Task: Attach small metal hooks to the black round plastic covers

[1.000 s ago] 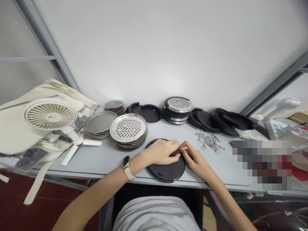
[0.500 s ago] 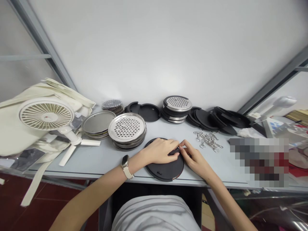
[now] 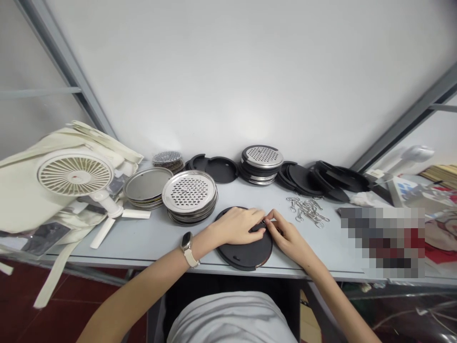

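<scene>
Black round disc (image 3: 248, 252) lies flat on the worktop (image 3: 157, 243), near its front edge, directly before the wearer; a small dark nub shows on its near side, and the lower right rim carries a reddish-brown glint. Left hand (image 3: 240, 225): palm down over the disc, fingers bent towards the right rim; cannot tell whether it grips or merely rests. Right hand (image 3: 285, 234): thumb and forefinger narrowed to a pinch on a small metal piece (image 3: 263, 222) at that rim, its shape mostly hidden by fingers. Watch (image 3: 186, 241) on left wrist, pale strap; display dark, maker's mark too small to read. Metal hooks (image 3: 309, 210) lie in a loose heap to the right of the hands. Perforated metal plates (image 3: 189, 191) are stacked left of the disc; a further stack (image 3: 262, 157), topped by a perforated plate with a partial black rim, stands by the wall. White fan (image 3: 75, 176) at left; centre mark illegible. Blue-and-white printed item (image 3: 406, 187), far right: wording unreadable at this size. Pixelated block in front of it, contents obscured.
</scene>
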The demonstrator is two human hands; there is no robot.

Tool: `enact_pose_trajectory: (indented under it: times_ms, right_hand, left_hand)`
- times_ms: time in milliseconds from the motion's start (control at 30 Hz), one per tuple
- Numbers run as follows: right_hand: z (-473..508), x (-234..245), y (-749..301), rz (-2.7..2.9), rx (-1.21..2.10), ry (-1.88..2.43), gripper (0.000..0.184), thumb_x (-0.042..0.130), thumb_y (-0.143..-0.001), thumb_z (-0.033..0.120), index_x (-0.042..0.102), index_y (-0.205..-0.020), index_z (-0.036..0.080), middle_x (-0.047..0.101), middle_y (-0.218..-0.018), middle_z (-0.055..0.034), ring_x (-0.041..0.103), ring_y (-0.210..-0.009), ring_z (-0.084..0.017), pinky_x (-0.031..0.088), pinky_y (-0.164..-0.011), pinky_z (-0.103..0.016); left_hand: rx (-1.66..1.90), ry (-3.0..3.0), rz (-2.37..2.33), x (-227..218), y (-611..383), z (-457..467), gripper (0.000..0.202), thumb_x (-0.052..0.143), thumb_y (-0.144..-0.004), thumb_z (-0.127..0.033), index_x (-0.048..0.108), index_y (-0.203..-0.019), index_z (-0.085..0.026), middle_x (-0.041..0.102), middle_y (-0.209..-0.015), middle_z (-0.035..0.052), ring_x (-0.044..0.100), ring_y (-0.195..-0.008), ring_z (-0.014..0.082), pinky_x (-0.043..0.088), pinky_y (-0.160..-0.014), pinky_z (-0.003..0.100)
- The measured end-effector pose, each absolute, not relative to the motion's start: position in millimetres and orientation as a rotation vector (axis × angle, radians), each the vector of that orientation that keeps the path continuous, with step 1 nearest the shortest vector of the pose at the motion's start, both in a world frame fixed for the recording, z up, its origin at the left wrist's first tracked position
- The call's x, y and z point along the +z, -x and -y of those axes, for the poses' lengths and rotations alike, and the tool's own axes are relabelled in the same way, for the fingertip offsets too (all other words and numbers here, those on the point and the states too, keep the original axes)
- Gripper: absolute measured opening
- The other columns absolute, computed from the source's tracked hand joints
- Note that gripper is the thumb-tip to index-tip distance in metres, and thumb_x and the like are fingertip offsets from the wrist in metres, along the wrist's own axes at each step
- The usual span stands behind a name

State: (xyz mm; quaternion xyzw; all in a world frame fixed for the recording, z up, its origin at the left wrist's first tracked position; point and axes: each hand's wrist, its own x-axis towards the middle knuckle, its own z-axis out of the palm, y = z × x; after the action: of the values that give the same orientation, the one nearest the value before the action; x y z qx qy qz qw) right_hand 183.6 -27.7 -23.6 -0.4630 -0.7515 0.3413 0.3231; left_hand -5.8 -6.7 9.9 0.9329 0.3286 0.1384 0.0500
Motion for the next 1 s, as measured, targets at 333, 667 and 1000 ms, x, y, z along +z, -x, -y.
enact_pose_trajectory:
  times_ms: [333, 667, 1000]
  right_hand:
    - [26.2, -26.1, -185.2, 1.983, 0.861, 1.259, 0.023, 0.037, -0.098, 0.040, 0.040, -0.082, 0.024, 0.050, -0.056, 0.0060, 0.044, -0.051, -0.015, 0.032, -0.052, -0.023]
    - [23.7, -29.2, -187.9, 2.013, 0.750, 1.316, 0.029, 0.040, -0.096, 0.037, 0.042, -0.071, 0.021, 0.040, -0.053, 0.0066, 0.035, -0.050, -0.011, 0.029, -0.051, -0.022]
    - [21.1, -33.0, -188.2, 2.017, 0.730, 1.370, 0.040, 0.038, -0.095, 0.041, 0.033, -0.061, 0.021, 0.032, -0.054, 0.0058, 0.031, -0.050, -0.011, 0.024, -0.049, -0.024]
  left_hand:
    - [0.440, -2.886, -0.993, 7.3, 6.0, 6.2, 0.016, 0.048, -0.092, -0.033, 0.050, -0.097, -0.018, 0.064, -0.094, 0.0040, 0.064, -0.079, 0.0212, 0.043, -0.062, 0.031]
    - [0.422, -2.915, -1.007, 7.0, 5.6, 6.0, 0.017, 0.046, -0.093, -0.035, 0.049, -0.097, -0.018, 0.064, -0.093, 0.0028, 0.064, -0.078, 0.0214, 0.043, -0.061, 0.031]
    - [0.373, -2.894, -1.034, 10.3, 4.8, 7.6, 0.017, 0.046, -0.094, -0.035, 0.050, -0.096, -0.018, 0.064, -0.095, 0.0041, 0.064, -0.079, 0.0211, 0.044, -0.062, 0.031]
